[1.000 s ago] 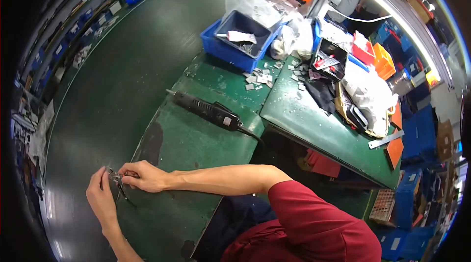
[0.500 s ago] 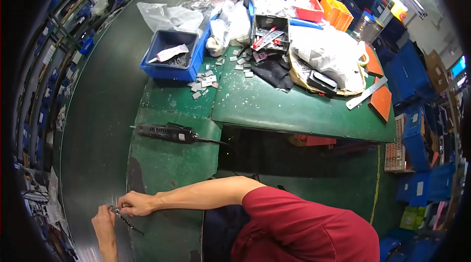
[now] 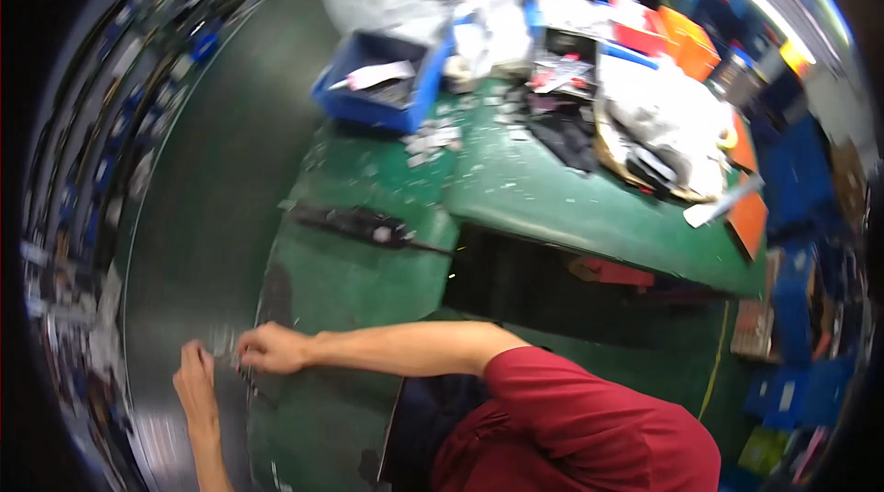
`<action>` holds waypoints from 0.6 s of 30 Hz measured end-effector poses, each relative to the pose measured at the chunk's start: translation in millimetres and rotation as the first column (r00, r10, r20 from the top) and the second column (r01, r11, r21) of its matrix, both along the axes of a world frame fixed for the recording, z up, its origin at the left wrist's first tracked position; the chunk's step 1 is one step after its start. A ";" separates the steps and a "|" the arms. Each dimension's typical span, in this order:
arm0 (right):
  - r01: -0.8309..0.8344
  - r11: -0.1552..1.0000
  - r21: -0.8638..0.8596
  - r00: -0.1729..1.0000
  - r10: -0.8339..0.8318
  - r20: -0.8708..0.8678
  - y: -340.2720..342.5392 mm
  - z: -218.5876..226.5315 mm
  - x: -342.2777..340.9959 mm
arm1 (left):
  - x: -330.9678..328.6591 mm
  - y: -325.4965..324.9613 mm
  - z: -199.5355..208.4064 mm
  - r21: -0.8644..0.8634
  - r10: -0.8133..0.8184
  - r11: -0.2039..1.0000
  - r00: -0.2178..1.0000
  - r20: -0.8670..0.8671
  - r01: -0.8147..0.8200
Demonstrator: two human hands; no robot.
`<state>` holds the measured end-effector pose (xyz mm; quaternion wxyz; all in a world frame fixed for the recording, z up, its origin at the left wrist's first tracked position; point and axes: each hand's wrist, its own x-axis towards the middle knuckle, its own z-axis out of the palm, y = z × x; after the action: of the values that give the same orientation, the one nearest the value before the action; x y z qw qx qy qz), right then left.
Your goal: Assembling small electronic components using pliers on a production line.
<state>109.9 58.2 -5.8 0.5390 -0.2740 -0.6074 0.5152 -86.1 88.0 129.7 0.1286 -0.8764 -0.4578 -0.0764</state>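
Observation:
My right hand (image 3: 273, 347) is closed, with a thin dark cord-like strip (image 3: 250, 382) hanging just below its fingertips. The strip is blurred, and its exact kind does not show. A little to the left, my left hand (image 3: 195, 388) has its fingers pinched together; whatever they hold is too blurred to name. Between the two hands shows a small greyish smear. Both hands are over the edge where the dark conveyor belt (image 3: 198, 216) meets the green worktable (image 3: 341, 298). Beyond my right arm, a black electric screwdriver (image 3: 354, 225) with a cable lies on the table.
A blue bin (image 3: 336, 112) with metal parts stands farther off, beside scattered small grey pieces (image 3: 433, 140). A black box of tools (image 3: 564, 77), a white bag (image 3: 668, 114), a metal ruler (image 3: 723, 201) and an orange bin (image 3: 689, 42) sit at the back right. Shelving runs along the left.
My hands have drawn apart, the dark strip staying at the right hand. The whole view has shifted, with the bench appearing farther right, and is now blurred.

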 end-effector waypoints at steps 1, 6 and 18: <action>0.087 0.994 0.065 0.996 -0.089 0.027 0.4 -0.9 0.3 | 0.6 0.5 4.5 0.003 0.091 0.996 0.995 0.052 -0.091; -0.012 0.987 -0.163 0.998 0.022 0.062 -3.2 7.7 23.9 | 13.1 -19.6 -22.3 -0.226 0.398 0.914 0.637 0.660 -0.337; -0.183 0.954 -0.238 0.978 0.201 0.055 -15.4 24.8 20.6 | 56.4 -103.8 -96.9 -0.323 0.363 0.912 0.133 0.922 -0.253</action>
<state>130.5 42.7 18.9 0.4263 -0.2948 -0.5877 0.6213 -29.7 -15.8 32.8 -0.2127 -0.5225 -0.6076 -0.5590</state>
